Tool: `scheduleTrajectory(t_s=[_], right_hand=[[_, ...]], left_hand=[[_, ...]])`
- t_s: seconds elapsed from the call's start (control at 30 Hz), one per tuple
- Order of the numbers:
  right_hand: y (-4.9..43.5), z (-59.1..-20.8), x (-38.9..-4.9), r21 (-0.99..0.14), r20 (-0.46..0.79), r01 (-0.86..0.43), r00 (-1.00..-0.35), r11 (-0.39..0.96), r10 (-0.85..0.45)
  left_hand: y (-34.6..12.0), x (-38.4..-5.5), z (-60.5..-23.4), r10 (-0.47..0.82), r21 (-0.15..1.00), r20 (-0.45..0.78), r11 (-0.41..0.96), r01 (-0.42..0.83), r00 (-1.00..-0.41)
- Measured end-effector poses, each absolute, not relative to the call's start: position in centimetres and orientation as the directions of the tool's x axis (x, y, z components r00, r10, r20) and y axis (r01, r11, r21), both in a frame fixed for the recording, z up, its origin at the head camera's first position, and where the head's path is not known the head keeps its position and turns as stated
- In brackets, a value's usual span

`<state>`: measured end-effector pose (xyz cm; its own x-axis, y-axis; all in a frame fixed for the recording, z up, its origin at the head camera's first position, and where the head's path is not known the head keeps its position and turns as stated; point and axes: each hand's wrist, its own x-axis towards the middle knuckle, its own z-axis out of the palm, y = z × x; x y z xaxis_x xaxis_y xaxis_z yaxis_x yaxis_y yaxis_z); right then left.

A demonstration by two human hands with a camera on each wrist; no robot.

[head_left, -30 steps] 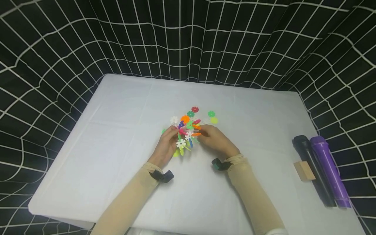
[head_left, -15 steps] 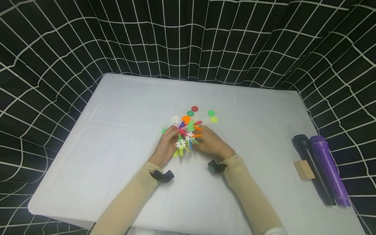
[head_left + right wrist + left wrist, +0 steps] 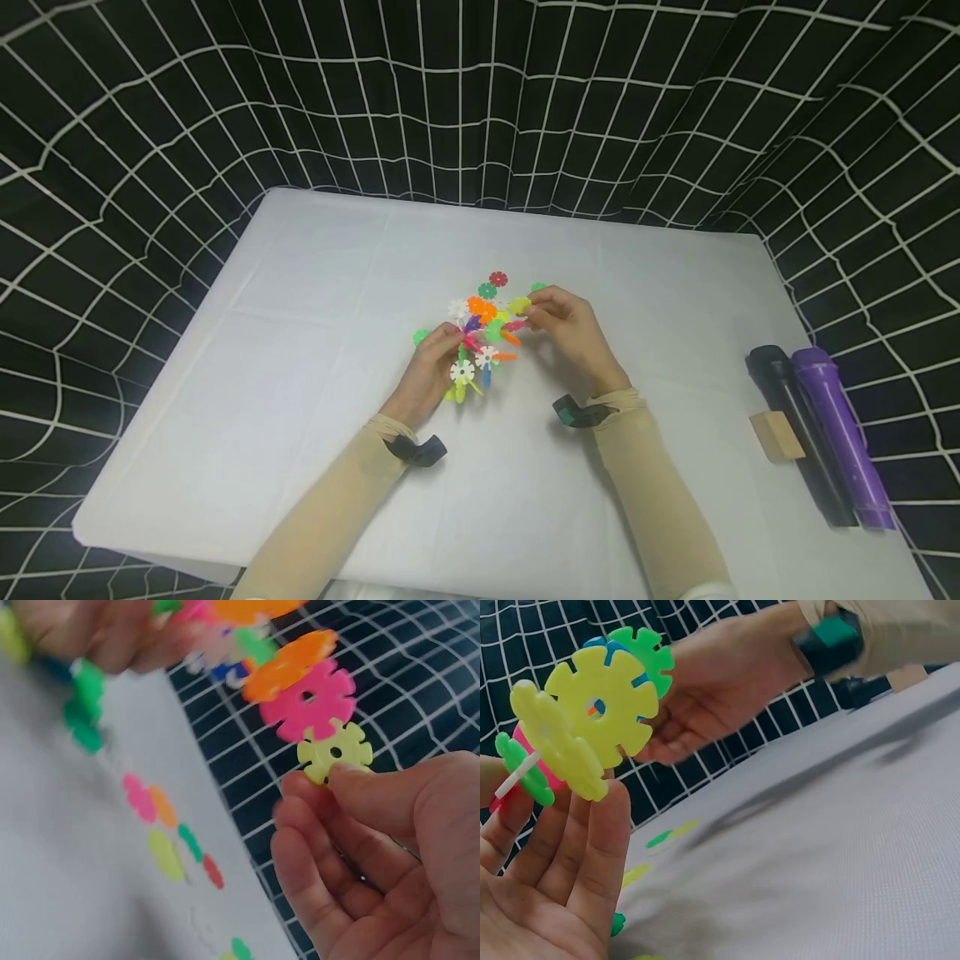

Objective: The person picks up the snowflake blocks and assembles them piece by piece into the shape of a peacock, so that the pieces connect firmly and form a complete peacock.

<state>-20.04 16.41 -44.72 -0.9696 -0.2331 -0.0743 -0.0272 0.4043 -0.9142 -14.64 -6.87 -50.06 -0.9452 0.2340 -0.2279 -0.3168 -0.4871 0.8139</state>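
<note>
My left hand [image 3: 427, 373] holds a many-coloured cluster of joined plastic snowflake discs [image 3: 604, 697], its fingers around pink and green pieces at one side. The cluster is raised off the table. With thumb and fingertips, my right hand [image 3: 576, 337] pinches a yellow notched disc [image 3: 356, 752] at the cluster's right side. In the right wrist view this disc meets the edge of a pink disc [image 3: 330, 694]; whether their slots interlock I cannot tell. An orange disc [image 3: 289, 667] sits beside the pink one.
Loose discs lie on the white table [image 3: 337, 275], among them a red disc [image 3: 498, 279] and a dark green disc [image 3: 487, 291]. To the right are a black tube [image 3: 802, 433], a purple tube [image 3: 843, 433] and a wooden block [image 3: 777, 436]. Black gridded cloth surrounds the table.
My right hand has moved up and to the right from beside the cluster, and the pinched yellow disc now shows. The cluster has turned slightly in my left hand, which stays nearly in place.
</note>
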Motion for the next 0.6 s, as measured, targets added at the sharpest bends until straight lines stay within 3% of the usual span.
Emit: scheduleTrajectory(t_s=[0.1, 0.6], right_hand=[[16.6, -44.18, -19.89, -0.937, -0.079, -0.008, -0.969, 0.35, -0.233], [16.17, -43.74, -19.42, -0.921, -0.047, -0.093, -0.937, 0.379, -0.345]], left_hand=[[-6.81, -14.59, -50.08, 0.242, 0.839, -0.226, -0.443, -0.315, -0.943], [-6.87, -14.44, -49.94, 0.268, 0.857, -0.205, -0.416, -0.305, -0.941]])
